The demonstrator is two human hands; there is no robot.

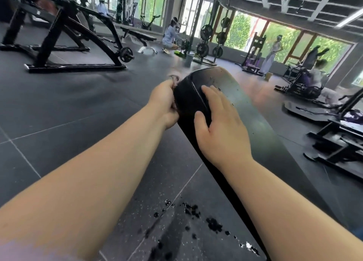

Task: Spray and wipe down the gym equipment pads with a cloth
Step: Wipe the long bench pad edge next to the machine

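A long black bench pad (253,119) runs from the lower right up to the middle of the view. Its far end is rounded and has small specks on it. My left hand (164,103) is curled against the left side of that end and grips a small greyish cloth (173,77), blurred, which sticks out above the fingers. My right hand (220,127) lies flat on top of the pad with straight fingers, its thumb down the pad's left side. No spray bottle is in view.
Dark rubber floor tiles with wet black spots (196,221) lie below the pad. A black plate-loaded machine (64,36) stands at the far left, a weight rack (206,38) behind. Several people (171,36) are at the back and right, with a grey bucket (189,60) nearby.
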